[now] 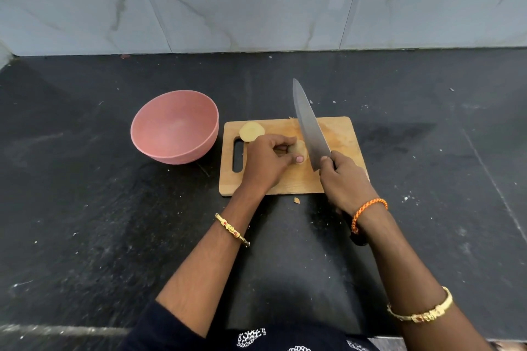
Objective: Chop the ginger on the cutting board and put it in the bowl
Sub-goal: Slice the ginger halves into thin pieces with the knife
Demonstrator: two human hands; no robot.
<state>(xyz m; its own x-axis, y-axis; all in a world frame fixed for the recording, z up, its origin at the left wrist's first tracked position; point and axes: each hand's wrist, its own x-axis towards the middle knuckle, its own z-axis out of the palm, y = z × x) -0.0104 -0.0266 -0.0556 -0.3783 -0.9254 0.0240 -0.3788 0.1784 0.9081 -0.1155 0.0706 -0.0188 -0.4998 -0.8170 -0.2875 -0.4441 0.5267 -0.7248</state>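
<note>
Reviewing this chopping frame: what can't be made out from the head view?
- Ginger piece under the left hand: mostly covered by fingers, so its size is unclear.
- Knife handle: hidden inside the right hand.
- Blade edge contact with the cutting board: unclear from this angle.
- Scrap on the counter: too small to identify.

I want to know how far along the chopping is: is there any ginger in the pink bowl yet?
No, the pink bowl shows only its bare inside, while both ginger pieces lie on the cutting board.
</note>
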